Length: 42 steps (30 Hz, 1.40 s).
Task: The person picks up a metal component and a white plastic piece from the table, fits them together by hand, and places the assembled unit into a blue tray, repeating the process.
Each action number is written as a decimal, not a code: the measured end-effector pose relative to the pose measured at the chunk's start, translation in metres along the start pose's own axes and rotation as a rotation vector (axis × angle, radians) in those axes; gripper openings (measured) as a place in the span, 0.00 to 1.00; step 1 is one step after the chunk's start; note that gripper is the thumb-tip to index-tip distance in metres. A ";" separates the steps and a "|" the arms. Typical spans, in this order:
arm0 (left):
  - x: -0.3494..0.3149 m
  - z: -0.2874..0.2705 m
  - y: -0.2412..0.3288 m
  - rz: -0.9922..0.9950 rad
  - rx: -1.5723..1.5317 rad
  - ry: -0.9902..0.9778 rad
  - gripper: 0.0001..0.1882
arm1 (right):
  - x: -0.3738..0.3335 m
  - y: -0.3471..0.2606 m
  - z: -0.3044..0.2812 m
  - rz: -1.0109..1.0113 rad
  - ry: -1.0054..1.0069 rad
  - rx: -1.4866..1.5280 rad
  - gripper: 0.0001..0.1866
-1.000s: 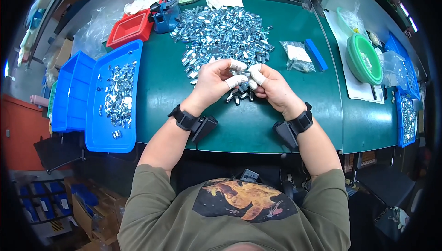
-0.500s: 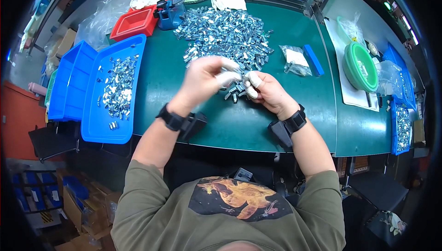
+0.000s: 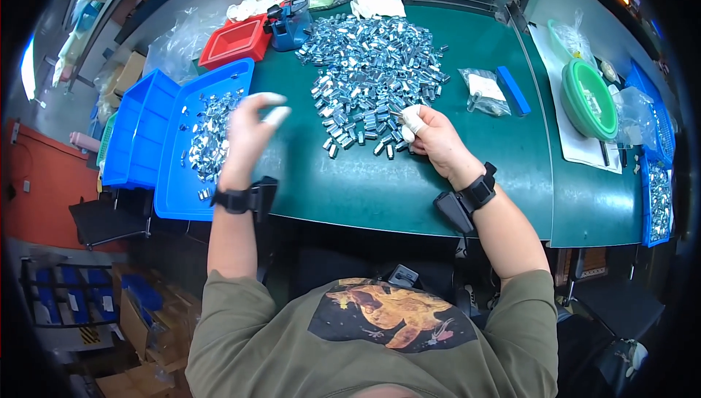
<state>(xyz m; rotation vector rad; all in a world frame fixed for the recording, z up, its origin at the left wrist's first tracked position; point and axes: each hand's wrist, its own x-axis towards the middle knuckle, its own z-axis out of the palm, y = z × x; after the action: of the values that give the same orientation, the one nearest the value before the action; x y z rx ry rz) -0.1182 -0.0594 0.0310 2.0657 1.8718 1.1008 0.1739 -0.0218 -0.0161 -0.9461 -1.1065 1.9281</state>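
A heap of short, shiny silver metal pieces [image 3: 380, 62] lies on the green tabletop [image 3: 343, 190]. At its near right edge is my right hand [image 3: 438, 139], with white covers on the fingertips. Its thumb and fingers are pinched together; a small dark tip shows at them, too small to name. My left hand [image 3: 248, 135] is raised by the right side of a blue tray [image 3: 179, 179], slightly blurred. Its covered thumb and forefinger are apart, with nothing visible between them. More of the metal pieces [image 3: 208, 139] lie in that tray, partly hidden behind my left hand.
Left of the tray stands a blue bin [image 3: 139, 135]. Behind are a red tray [image 3: 234, 41], a blue tape dispenser [image 3: 292, 25] and a white cloth [image 3: 378, 2]. To the right lie a clear bag [image 3: 485, 93], a blue bar [image 3: 513, 91] and green basins [image 3: 590, 102].
My left hand has moved left, from the heap to beside the blue tray, and its fingers are apart. My right hand stays pinched at the heap's edge. The whole view has shifted slightly.
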 end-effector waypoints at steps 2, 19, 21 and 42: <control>0.005 0.030 0.036 -0.072 -0.146 -0.235 0.10 | 0.001 0.001 -0.001 -0.026 0.006 0.009 0.07; 0.039 0.102 0.063 -0.319 -1.041 -0.414 0.12 | 0.013 0.015 -0.006 -0.408 0.165 -0.198 0.04; 0.031 0.111 0.065 -0.371 -1.161 -0.435 0.12 | 0.012 0.015 -0.003 -0.447 0.156 -0.210 0.04; 0.017 0.110 0.064 -0.097 -1.102 -0.490 0.08 | -0.001 -0.005 -0.003 -0.042 0.092 -0.102 0.08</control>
<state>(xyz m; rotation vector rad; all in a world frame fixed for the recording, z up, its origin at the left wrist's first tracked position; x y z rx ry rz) -0.0020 -0.0186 -0.0054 1.3682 0.7899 1.0825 0.1779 -0.0192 -0.0125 -1.0483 -1.1710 1.7901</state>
